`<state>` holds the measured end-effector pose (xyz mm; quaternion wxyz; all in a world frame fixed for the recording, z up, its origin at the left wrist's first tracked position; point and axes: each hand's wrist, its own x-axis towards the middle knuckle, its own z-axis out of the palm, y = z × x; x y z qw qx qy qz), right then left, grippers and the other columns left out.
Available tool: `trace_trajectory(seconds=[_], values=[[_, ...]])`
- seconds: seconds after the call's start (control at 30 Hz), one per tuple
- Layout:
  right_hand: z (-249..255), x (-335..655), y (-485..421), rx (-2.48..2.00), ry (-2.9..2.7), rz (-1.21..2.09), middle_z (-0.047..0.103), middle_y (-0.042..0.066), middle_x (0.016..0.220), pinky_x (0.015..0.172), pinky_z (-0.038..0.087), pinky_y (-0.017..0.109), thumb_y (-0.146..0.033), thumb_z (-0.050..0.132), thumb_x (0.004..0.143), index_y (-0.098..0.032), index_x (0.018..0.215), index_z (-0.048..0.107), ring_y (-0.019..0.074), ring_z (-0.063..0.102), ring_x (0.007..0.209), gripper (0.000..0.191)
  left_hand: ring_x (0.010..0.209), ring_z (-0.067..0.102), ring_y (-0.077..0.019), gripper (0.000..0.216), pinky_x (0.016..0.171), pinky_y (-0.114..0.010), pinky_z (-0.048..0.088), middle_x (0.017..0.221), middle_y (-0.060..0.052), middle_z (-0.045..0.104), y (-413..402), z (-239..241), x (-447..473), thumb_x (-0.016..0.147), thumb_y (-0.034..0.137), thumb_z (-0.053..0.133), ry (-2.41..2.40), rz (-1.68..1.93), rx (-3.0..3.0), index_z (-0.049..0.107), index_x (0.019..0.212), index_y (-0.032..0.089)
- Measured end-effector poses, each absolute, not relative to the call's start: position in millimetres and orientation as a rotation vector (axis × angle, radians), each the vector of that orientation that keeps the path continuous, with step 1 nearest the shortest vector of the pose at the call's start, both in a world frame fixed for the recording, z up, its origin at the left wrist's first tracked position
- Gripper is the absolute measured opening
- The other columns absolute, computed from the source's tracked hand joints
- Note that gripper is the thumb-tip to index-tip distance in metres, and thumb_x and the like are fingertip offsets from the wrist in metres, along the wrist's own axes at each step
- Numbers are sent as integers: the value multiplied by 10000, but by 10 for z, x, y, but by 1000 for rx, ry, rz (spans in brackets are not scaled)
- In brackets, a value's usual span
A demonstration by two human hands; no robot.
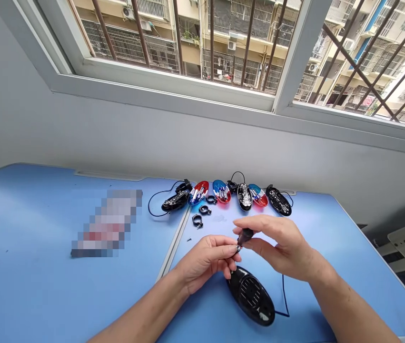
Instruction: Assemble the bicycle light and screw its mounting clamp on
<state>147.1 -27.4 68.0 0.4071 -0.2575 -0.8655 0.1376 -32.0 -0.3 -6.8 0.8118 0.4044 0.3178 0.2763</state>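
My right hand grips the dark handle of what looks like a short screwdriver, tilted down toward my left fingertips. My left hand pinches a small dark part with a shiny end; fingers hide most of it. The tool's tip meets this part or is very close to it; I cannot tell which. Just below both hands lies a glossy black oval casing, slotted in its raised round middle. Its upper end is by my left fingers, and a thin black cable runs from its right side toward my right hand.
Several black ring clamps and a tiny screw lie beyond my left hand. Along the back sit red-and-blue oval shells and black oval casings with cables. A blurred flat item lies left of the table seam.
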Motion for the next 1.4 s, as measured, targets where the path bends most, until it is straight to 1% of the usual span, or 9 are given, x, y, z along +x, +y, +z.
trace_trajectory(seconds=[0.13,0.27,0.37,0.53,0.7,0.8,0.97,1.17,1.4], values=[[590,1389,-248,-728,-2080,198,659,25,784,591,518,245,-156,597,859,-189,1013,573,126,601,662,159,542,577,-105,212,457,-172,471,666,-38,655,-8,-83,-317,615,271,784,661,588,849,677,694,107],[543,1356,-249,-712,-2056,85,613,16,735,529,484,245,-147,610,851,-198,1114,549,129,561,618,275,513,567,-94,192,463,-165,471,616,-16,647,-13,-67,-324,645,286,771,652,589,854,675,676,123],[589,1392,-266,-670,-2109,133,621,29,787,570,509,251,-137,566,880,-208,1195,524,131,579,667,326,496,557,-85,231,466,-162,471,604,-18,644,-8,-48,-330,674,331,760,640,594,867,681,705,115],[705,1464,-300,-630,-2246,286,652,98,1079,815,540,318,-57,441,901,-182,1304,435,161,612,993,421,534,577,-103,255,453,-172,477,675,-46,665,4,-65,-336,618,298,801,647,631,826,681,720,97],[636,1396,-286,-653,-2121,235,679,42,848,657,542,263,-110,532,875,-194,1080,549,135,633,739,222,509,566,-92,230,459,-164,476,623,-24,648,-5,-108,-324,652,310,783,618,606,828,677,699,111],[556,1340,-258,-711,-2051,134,632,18,760,573,510,251,-145,577,860,-205,1057,544,129,582,652,208,530,572,-100,209,464,-163,469,598,-13,627,-16,-96,-316,664,304,770,621,594,839,674,677,119],[556,1364,-235,-662,-2035,94,618,13,791,584,520,248,-168,567,879,-234,1158,518,124,583,675,291,543,572,-100,190,462,-174,466,674,-29,647,-21,-31,-323,649,285,767,646,599,859,677,693,124],[702,1462,-293,-670,-2218,219,666,69,982,734,540,292,-91,479,899,-202,1204,489,151,629,877,325,542,575,-106,239,460,-183,466,681,-48,666,-11,-46,-329,615,280,789,669,623,832,674,725,102],[573,1407,-277,-764,-2075,214,645,12,780,608,540,254,-149,576,860,-199,989,537,117,598,662,143,515,576,-106,257,443,-183,460,651,-40,656,6,-86,-331,643,317,786,652,623,842,663,713,103]])
